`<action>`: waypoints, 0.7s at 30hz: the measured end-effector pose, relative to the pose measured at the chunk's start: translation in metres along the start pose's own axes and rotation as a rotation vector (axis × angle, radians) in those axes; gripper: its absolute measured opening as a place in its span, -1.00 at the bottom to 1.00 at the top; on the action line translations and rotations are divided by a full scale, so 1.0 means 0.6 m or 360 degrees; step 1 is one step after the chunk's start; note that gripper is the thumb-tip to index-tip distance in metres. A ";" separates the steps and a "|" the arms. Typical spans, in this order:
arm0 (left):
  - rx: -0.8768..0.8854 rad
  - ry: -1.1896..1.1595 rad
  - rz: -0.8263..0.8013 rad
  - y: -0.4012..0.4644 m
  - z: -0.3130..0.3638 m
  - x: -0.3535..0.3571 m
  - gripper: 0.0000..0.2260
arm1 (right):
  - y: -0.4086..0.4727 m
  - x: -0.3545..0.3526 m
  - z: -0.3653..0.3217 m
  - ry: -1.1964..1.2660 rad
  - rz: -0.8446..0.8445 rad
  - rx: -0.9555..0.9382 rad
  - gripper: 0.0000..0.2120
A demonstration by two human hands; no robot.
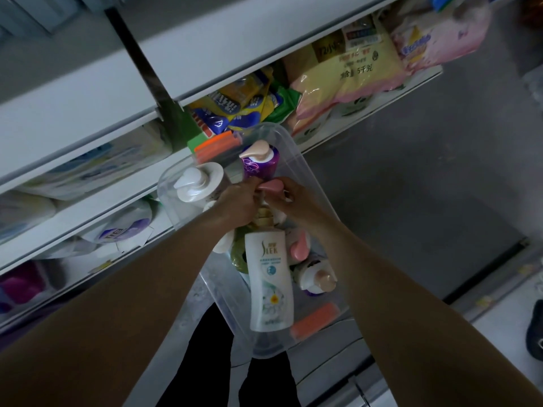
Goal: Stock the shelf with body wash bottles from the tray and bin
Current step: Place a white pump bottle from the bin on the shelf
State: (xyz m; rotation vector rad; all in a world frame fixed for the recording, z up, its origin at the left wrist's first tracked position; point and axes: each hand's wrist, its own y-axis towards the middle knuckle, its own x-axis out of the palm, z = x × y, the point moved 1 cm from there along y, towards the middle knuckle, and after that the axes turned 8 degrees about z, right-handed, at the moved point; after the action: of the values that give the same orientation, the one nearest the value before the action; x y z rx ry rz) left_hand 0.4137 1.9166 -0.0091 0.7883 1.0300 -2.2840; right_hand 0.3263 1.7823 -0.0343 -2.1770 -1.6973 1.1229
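Hands [239,198] [289,199] apparently grip pink pump [271,185] over bin [311,183].

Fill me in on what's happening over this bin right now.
A person is standing at a store shelf, reaching both hands into a clear plastic bin of pump bottles. The left hand and the right hand meet over a pink pump cap, fingers curled around it. A white bottle lies on top of the others just below the hands, and a purple bottle stands at the far end. No bottle has left the bin at this moment.
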 end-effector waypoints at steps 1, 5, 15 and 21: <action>0.0002 -0.0030 0.0008 -0.001 0.000 -0.001 -0.74 | 0.003 0.004 0.003 -0.0012 0.0024 -0.0013 -0.58; -0.0018 -0.0092 0.0058 -0.003 -0.007 -0.004 -0.72 | 0.007 0.015 0.006 -0.0050 0.0083 -0.0029 -0.69; -0.0140 -0.0649 0.0129 -0.026 0.001 -0.033 -0.69 | -0.025 -0.028 -0.039 -0.0249 0.0229 -0.0376 -0.70; -0.0127 -0.1002 0.0155 -0.066 0.044 -0.070 -0.51 | -0.060 -0.084 -0.093 -0.0194 0.0388 -0.0428 -0.66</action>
State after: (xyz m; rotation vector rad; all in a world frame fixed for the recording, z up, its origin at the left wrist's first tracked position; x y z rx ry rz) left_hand 0.4098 1.9275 0.0533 0.0586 0.7552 -2.1665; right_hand 0.3303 1.7672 0.0475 -2.5887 -1.7581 1.1627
